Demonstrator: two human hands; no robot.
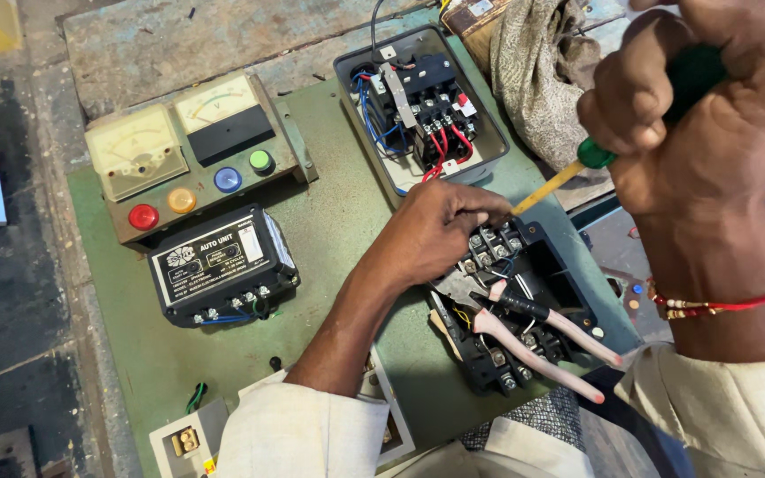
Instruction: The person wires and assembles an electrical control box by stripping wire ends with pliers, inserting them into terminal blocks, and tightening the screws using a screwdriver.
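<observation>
My right hand (701, 115) is closed around the green handle of a screwdriver (577, 168). Its yellow shaft slants down-left to the terminals at the top of a black contactor block (524, 305). There my left hand (436, 230) rests on the block's upper left corner, fingers curled by the screwdriver tip. A pair of pliers with pale pink handles (546, 341) lies across the block. All of this sits on a green panel board (329, 221).
On the board are a grey open box with a wired contactor (422, 106), a black unit with a label (221, 265), and a panel with two meters and coloured buttons (188, 155). A cloth (537, 80) lies at top right. A small white part (183, 438) sits at the bottom left.
</observation>
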